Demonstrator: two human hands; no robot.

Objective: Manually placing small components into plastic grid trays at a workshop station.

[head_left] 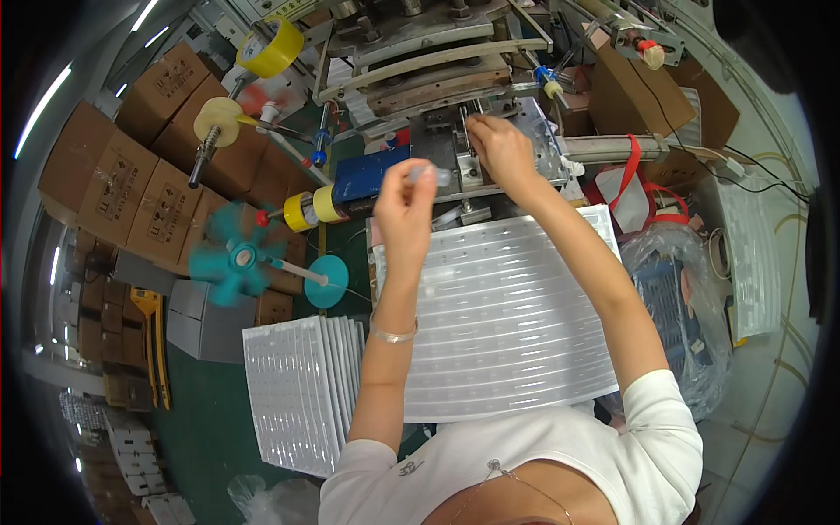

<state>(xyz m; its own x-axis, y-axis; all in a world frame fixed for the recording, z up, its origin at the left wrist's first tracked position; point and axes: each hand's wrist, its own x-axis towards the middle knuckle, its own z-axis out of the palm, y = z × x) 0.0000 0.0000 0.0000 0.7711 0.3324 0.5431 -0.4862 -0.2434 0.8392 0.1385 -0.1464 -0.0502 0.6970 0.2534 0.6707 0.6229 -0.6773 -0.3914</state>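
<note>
My left hand (pixel 405 197) is raised just in front of the machine, its fingers closed in a pinch on a small clear plastic piece (pixel 437 177). Farther right, my right hand (pixel 505 149) reaches onto the machine's metal bed (pixel 534 131). Its fingers are bent together at a narrow metal fixture (pixel 466 131), and whatever they pinch there is hidden. Below both hands lies a broad white ribbed plastic tray (pixel 507 324), with rows of small clear pieces along its grooves.
A stack of similar trays (pixel 302 394) stands at the lower left. A teal fan (pixel 241 256) stands left of the machine, near yellow tape rolls (pixel 300 212). Cardboard boxes (pixel 114 192) are piled behind it. The heavy upper press plate (pixel 437 83) hangs beyond my hands.
</note>
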